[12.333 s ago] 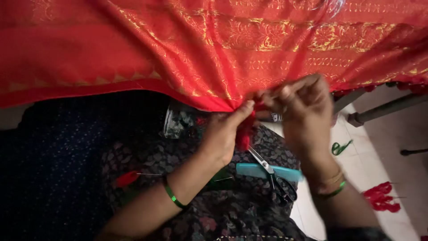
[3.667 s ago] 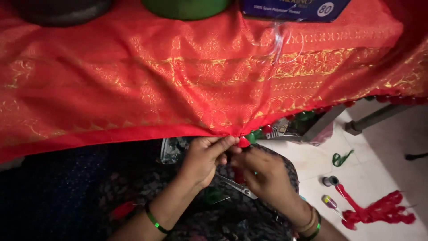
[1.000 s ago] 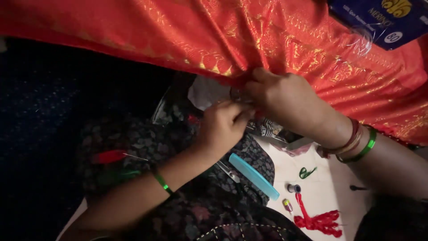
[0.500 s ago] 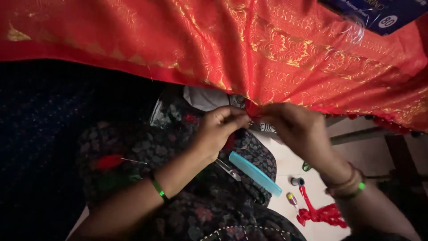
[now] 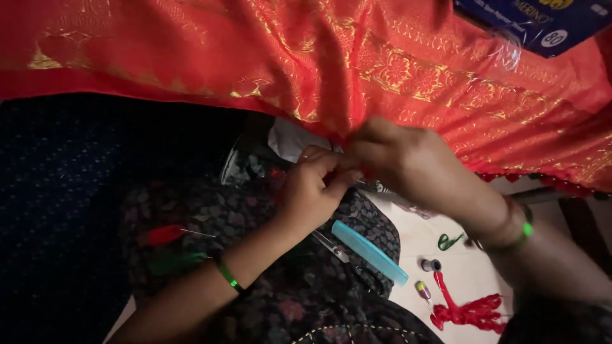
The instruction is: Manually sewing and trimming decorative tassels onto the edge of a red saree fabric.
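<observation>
Pinching the red fabric (image 5: 331, 76) hem, seemingly, both hands (image 5: 354, 172) meet.

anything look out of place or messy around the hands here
Nothing looks damaged or spilled. Both hands, left hand and right hand, pinch the red cloth's edge. A blue comb lies on the lap; red threads and small spools lie loose on the floor.

Home sewing spot: red-gold fabric (image 5: 395, 76) draped over table edge, comb (image 5: 370, 252) on lap, thread spools (image 5: 430, 265) on tiled floor (image 5: 472, 274).
</observation>
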